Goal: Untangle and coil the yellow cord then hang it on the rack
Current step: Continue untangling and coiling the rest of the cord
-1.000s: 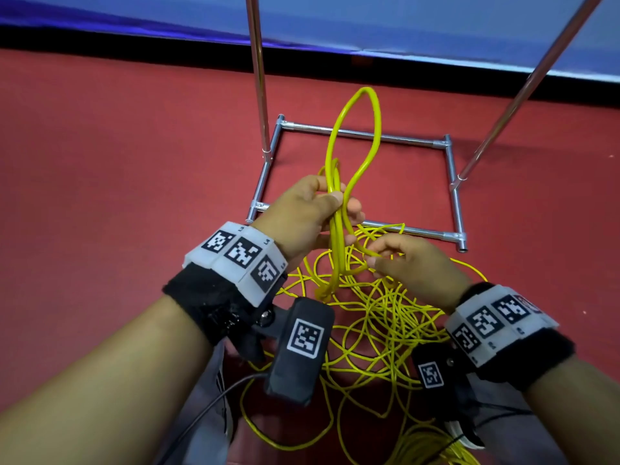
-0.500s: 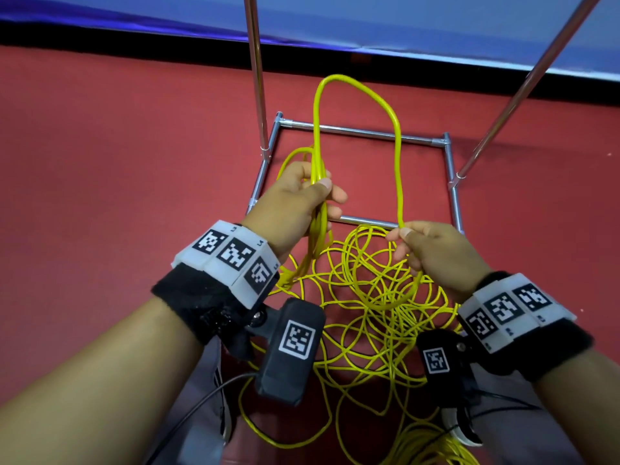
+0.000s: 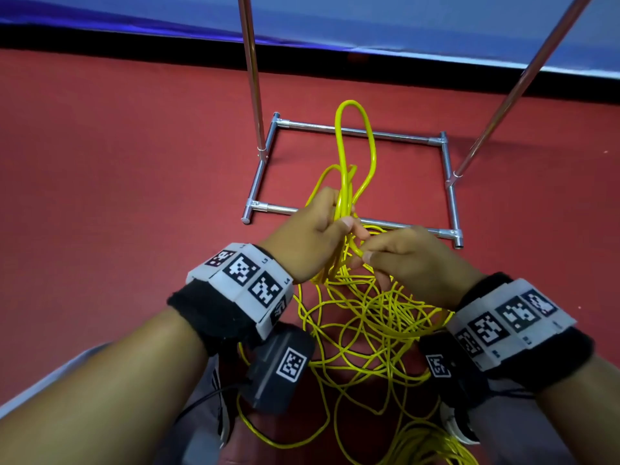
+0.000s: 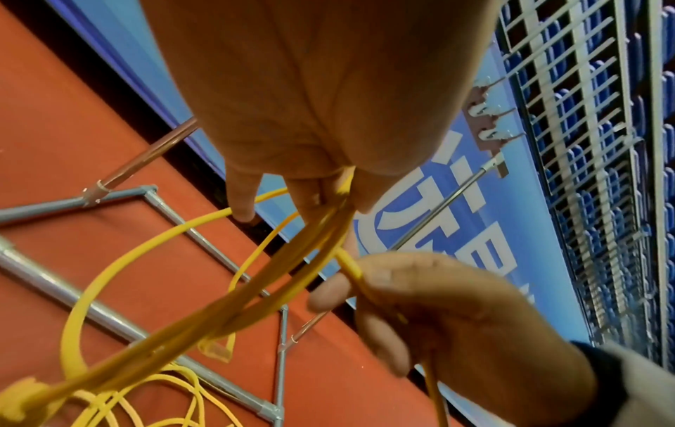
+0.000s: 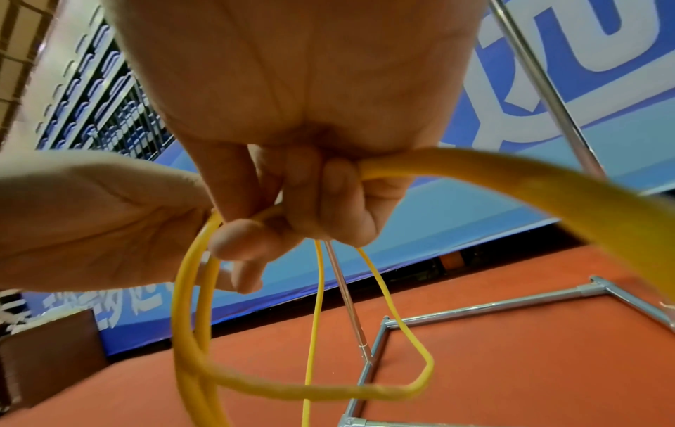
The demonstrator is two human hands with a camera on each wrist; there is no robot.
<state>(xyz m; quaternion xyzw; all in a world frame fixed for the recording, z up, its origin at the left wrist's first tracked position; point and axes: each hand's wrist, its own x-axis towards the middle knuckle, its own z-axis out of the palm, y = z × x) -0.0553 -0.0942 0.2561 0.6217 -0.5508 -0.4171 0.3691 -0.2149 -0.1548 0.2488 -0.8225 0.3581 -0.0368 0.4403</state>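
My left hand (image 3: 318, 229) grips a bundle of several loops of the yellow cord (image 3: 355, 139), which stand up above its fist. The right hand (image 3: 402, 256) pinches one strand of the same cord right beside the left thumb. Below both hands the rest of the cord (image 3: 375, 327) lies as a loose tangle on the red floor. In the left wrist view the left fingers (image 4: 310, 199) curl round the cord bundle (image 4: 277, 265), with the right hand (image 4: 438, 306) close by. The right wrist view shows the right fingers (image 5: 328, 202) closed on a cord strand (image 5: 475, 170).
The metal rack's rectangular base frame (image 3: 355, 130) lies on the red floor just beyond my hands, with two upright poles (image 3: 250, 62) rising from its sides. A blue banner wall (image 3: 335, 21) runs behind it. Hooks (image 4: 486, 121) show high up in the left wrist view.
The right hand has come back in from the right to meet the left hand. The wide loop between them has narrowed into a tall slim one above the left fist.
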